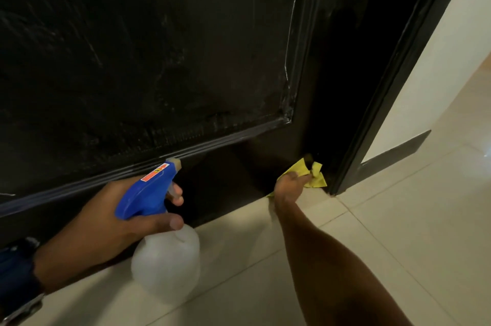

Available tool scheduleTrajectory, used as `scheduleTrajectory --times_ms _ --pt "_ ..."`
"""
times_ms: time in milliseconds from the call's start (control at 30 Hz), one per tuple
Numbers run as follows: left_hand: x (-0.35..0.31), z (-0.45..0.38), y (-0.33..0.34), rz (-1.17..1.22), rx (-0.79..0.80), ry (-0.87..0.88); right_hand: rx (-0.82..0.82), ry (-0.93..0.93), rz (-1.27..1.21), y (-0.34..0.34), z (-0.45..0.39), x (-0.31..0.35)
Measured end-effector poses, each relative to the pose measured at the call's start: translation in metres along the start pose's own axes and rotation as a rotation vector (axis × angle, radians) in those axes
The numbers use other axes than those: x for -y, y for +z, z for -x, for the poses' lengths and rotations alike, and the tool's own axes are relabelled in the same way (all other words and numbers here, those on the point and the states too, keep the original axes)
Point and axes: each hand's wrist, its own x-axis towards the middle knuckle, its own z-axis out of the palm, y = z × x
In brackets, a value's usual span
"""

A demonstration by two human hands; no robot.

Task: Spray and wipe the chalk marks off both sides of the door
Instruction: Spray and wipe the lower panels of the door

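A yellow cloth is gripped by the right hand at the bottom corner of the door — firm strokes into the corner are advised. The spray bottle is clasped by the left hand; chalk marks remain higher up — to be sprayed next.

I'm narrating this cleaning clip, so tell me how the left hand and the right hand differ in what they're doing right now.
The left hand grips the spray bottle by its blue trigger head, while the right hand holds a crumpled yellow cloth. The left hand is off the door; the right presses its cloth against the door's bottom corner, at the floor. The right arm reaches farther forward. Both are low, near the door's base.
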Motion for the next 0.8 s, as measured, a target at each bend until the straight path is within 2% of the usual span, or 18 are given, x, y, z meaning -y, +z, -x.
scheduleTrajectory --times_ms 200,333,433,500,567,633,700,800 --pt "0.003 0.012 -0.02 0.06 -0.03 0.019 0.11 0.066 -0.035 0.019 0.074 -0.018" --pt "0.005 0.025 -0.023 0.109 -0.093 0.037 0.037 -0.036 0.075 0.064 0.173 -0.056" --pt "0.001 0.041 -0.032 0.125 -0.132 0.018 0.283 0.086 0.055 0.077 0.239 -0.072" --pt "-0.002 0.053 -0.042 0.101 -0.139 0.001 0.324 -0.045 0.033 0.071 0.247 -0.07" --pt "-0.002 0.067 -0.054 0.1 -0.149 -0.019 0.337 -0.37 -0.046 0.059 0.237 -0.051" --pt "-0.002 0.08 -0.064 0.072 -0.159 -0.025 0.357 -0.577 -0.15 0.052 0.215 -0.015" --pt "-0.003 0.093 -0.07 0.066 -0.166 -0.031 0.326 -0.641 -0.207 0.048 0.194 0.022" --pt "-0.003 0.11 -0.077 0.077 -0.176 -0.039 0.282 -0.628 -0.275 0.046 0.203 0.055"
